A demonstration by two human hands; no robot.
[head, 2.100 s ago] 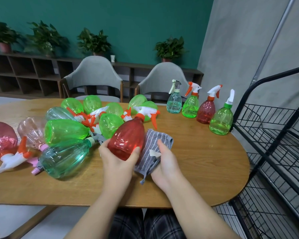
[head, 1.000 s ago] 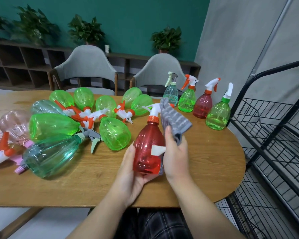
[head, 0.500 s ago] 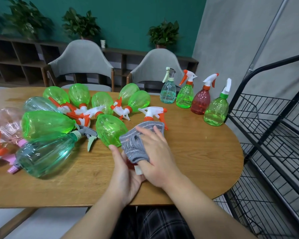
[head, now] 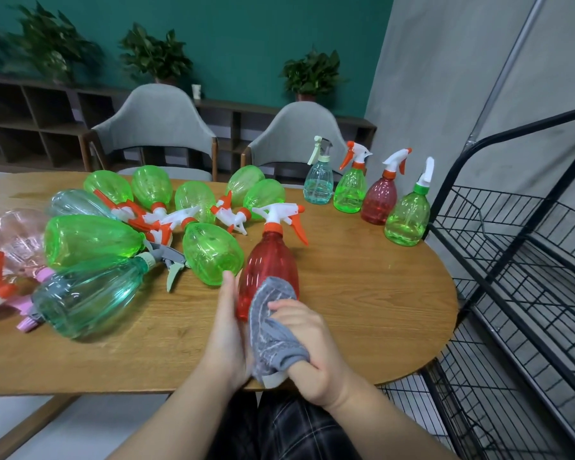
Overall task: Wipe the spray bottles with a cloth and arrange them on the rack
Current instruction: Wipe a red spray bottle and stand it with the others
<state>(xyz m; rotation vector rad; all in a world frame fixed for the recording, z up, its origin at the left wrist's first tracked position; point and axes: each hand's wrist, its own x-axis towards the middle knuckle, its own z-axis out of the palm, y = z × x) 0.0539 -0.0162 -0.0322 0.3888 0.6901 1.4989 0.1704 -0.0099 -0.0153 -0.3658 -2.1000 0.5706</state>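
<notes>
Left hand [head: 228, 330] cups the lower side of the red bottle [head: 269, 270], fingers fairly straight along it, thumb hidden behind; right hand [head: 307, 340] is curled tight round a bunched grey cloth [head: 271, 330] pressed against the bottle's near face, above the counter [head: 362, 293] edge. The bottle's base is hidden by cloth and hands, nozzle [head: 281, 215] pointing away. Four wiped-looking bottles stand upright in a row [head: 365, 190] near the black wire rack [head: 512, 260], which is cut off at right; a heap of lying bottles [head: 113, 240] runs off the left edge.
</notes>
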